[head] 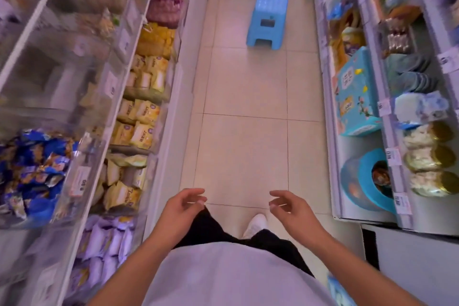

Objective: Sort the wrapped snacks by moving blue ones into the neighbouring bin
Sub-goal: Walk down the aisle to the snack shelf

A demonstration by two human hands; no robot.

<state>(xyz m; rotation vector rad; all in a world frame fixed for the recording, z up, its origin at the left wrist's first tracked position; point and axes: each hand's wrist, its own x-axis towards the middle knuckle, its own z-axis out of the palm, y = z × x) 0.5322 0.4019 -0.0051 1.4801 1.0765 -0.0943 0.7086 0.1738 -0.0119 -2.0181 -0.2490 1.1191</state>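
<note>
My left hand [182, 208] and right hand [289, 207] hang empty over the tiled floor [244, 146], each grip loosely open. The crinkly blue foil-wrapped snacks [32, 169] fill a clear plastic bin [82, 156] on my left; light, slippery, probably crushable, best pinched by the wrapper ends.

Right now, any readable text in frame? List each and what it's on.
"9.90", roughly, blurred: price tag on the bin of blue snacks.
Yellow snack packs: print too blurred to read.
Blue box: characters too blurred to read.
Right shelf tags: too small to read.
Both hands empty: left, right.
</note>
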